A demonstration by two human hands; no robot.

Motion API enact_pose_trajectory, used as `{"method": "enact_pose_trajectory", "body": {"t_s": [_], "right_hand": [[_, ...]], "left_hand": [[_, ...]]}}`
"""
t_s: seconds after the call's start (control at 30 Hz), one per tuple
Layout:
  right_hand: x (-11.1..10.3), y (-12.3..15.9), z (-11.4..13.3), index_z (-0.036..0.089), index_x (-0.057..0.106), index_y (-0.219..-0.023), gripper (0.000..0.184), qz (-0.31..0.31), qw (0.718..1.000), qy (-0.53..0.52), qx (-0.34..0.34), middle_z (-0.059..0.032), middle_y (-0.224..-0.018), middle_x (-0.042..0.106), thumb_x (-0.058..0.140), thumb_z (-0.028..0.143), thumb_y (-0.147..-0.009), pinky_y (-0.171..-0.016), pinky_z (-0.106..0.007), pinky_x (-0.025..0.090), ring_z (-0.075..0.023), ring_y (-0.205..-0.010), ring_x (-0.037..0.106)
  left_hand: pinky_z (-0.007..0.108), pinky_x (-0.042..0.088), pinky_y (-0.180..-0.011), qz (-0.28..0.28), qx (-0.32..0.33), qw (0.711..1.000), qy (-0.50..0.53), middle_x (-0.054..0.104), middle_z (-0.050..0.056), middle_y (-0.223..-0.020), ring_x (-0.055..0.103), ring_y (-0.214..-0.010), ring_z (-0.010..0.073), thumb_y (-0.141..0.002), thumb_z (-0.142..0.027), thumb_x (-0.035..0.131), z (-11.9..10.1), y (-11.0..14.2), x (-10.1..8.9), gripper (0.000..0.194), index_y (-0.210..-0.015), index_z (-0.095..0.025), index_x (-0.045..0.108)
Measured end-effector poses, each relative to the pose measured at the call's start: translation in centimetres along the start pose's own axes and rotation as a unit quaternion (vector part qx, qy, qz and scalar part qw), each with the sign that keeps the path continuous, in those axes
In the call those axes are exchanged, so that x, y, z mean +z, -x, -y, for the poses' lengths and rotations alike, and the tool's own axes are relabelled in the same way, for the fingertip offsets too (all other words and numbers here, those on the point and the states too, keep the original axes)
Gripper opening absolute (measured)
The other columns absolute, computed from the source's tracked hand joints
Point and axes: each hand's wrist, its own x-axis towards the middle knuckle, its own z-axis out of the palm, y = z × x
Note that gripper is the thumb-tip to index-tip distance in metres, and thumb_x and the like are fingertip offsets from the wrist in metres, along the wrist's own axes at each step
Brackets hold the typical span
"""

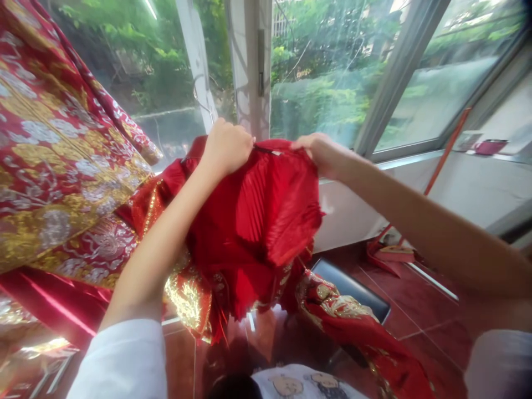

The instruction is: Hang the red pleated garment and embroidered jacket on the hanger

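A red garment (249, 205) with pleated cloth and gold embroidery hangs between my two hands in front of the window. My left hand (230, 145) is closed on its upper edge. A thin metal hanger hook (203, 102) sticks up just behind that hand; whether my fingers also grip the hanger is hidden. On the other side, my right hand (318, 154) pinches the garment's top edge, with a dark strip and a small white tag between the hands. A gold-embroidered part (332, 302) trails down to the lower right.
Red brocade cloth (62, 183) with gold and silver patterns hangs at the left. A black, flat-topped piece (353, 285) stands low on the red tiles. A broom and red dustpan (384, 257) lean right, and a pink cup (490, 146) sits on a ledge.
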Motion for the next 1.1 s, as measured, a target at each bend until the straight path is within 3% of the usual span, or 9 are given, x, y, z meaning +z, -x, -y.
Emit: {"method": "enact_pose_trajectory", "body": {"t_s": [0.1, 0.2, 0.3, 0.43, 0.57, 0.67, 0.77, 0.97, 1.1], "right_hand": [[-2.5, -1.3, 0.8, 0.009, 0.065, -0.077, 0.031, 0.085, 0.99, 0.095, 0.055, -0.0066, -0.061, 0.061, 0.065, 0.04, -0.08, -0.057, -0.028, 0.045, -0.0134, -0.056, 0.054], [-4.2, -2.6, 1.9, 0.006, 0.067, -0.078, 0.016, 0.061, 0.952, 0.3, 0.03, -0.0024, -0.064, 0.06, 0.07, 0.019, -0.07, -0.06, -0.024, 0.04, -0.0087, -0.061, 0.051], [-4.6, -3.2, 3.5, 0.005, 0.068, -0.088, 0.017, 0.005, 0.915, 0.403, 0.013, -0.0085, -0.084, 0.065, 0.059, 0.008, -0.073, -0.067, -0.026, 0.041, -0.0157, -0.081, 0.059], [-3.0, -0.9, 5.7, 0.008, 0.065, -0.105, 0.03, -0.058, 0.861, 0.505, 0.037, -0.0199, -0.106, 0.065, 0.053, 0.005, -0.077, -0.077, -0.038, 0.046, -0.0326, -0.101, 0.061], [1.1, 4.4, 5.2, 0.008, 0.056, -0.114, 0.036, -0.013, 0.836, 0.548, 0.011, -0.02, -0.096, 0.065, 0.036, 0.002, -0.084, -0.066, -0.034, 0.047, -0.0302, -0.088, 0.065], [4.3, 7.5, 4.0, 0.006, 0.051, -0.118, 0.032, 0.04, 0.855, 0.517, 0.01, -0.0197, -0.095, 0.065, 0.038, 0.011, -0.09, -0.061, -0.03, 0.045, -0.0281, -0.084, 0.066], [5.1, 8.1, 2.8, 0.009, 0.058, -0.11, 0.035, 0.055, 0.894, 0.445, 0.004, -0.0161, -0.087, 0.068, 0.044, 0.036, -0.094, -0.061, -0.031, 0.044, -0.0261, -0.076, 0.065], [1.3, 3.2, -2.0, 0.014, 0.068, -0.106, 0.03, -0.172, 0.953, 0.229, -0.1, -0.0107, -0.096, 0.07, 0.048, 0.029, -0.088, -0.074, -0.033, 0.047, -0.0202, -0.082, 0.062], [0.8, 0.8, -5.3, 0.017, 0.067, -0.114, 0.038, -0.013, 0.987, 0.045, -0.154, -0.0077, -0.104, 0.07, 0.05, 0.039, -0.088, -0.082, -0.033, 0.05, -0.0203, -0.094, 0.063]], "left_hand": [[0.048, 0.034, -0.091, 0.01, 0.001, 1.0, -0.012, 0.067, 0.014, -0.085, 0.059, -0.095, 0.0288, -0.092, -0.031, 0.033, -0.1, 0.0, -0.4, 0.044, -0.088, -0.014, 0.073], [0.046, 0.035, -0.09, 0.022, 0.002, 1.0, -0.021, 0.068, 0.014, -0.086, 0.06, -0.093, 0.0278, -0.093, -0.031, 0.031, -0.3, -0.1, -0.7, 0.045, -0.09, -0.016, 0.073], [0.045, 0.035, -0.09, 0.033, -0.008, 0.999, -0.035, 0.068, 0.014, -0.088, 0.06, -0.097, 0.0279, -0.093, -0.03, 0.032, -0.5, -0.3, -0.8, 0.044, -0.095, -0.014, 0.073], [0.046, 0.035, -0.09, 0.037, -0.023, 0.997, -0.06, 0.068, 0.017, -0.093, 0.06, -0.097, 0.0285, -0.093, -0.028, 0.033, -0.9, -0.4, -0.7, 0.043, -0.096, -0.009, 0.072], [0.046, 0.034, -0.09, 0.025, -0.022, 0.998, -0.057, 0.068, 0.018, -0.092, 0.06, -0.097, 0.0284, -0.092, -0.027, 0.033, -0.8, -0.3, -0.3, 0.044, -0.096, -0.009, 0.072], [0.046, 0.034, -0.092, 0.017, -0.002, 0.999, -0.049, 0.069, 0.015, -0.088, 0.06, -0.095, 0.0265, -0.092, -0.029, 0.033, -0.3, -0.1, 0.0, 0.043, -0.093, -0.011, 0.073], [0.046, 0.033, -0.095, 0.014, 0.014, 0.999, -0.044, 0.069, 0.012, -0.085, 0.061, -0.093, 0.0249, -0.093, -0.029, 0.033, 0.2, 0.1, 0.2, 0.043, -0.09, -0.013, 0.073], [0.049, 0.032, -0.1, 0.018, 0.028, 0.999, -0.03, 0.069, 0.012, -0.09, 0.06, -0.1, 0.0267, -0.094, -0.028, 0.032, 0.2, 0.2, 0.3, 0.043, -0.093, -0.013, 0.072], [0.048, 0.023, -0.112, 0.001, 0.057, 0.998, -0.009, 0.064, 0.01, -0.121, 0.053, -0.117, 0.0251, -0.094, -0.025, 0.034, 0.3, 2.0, -1.3, 0.039, -0.119, -0.019, 0.063]]}}
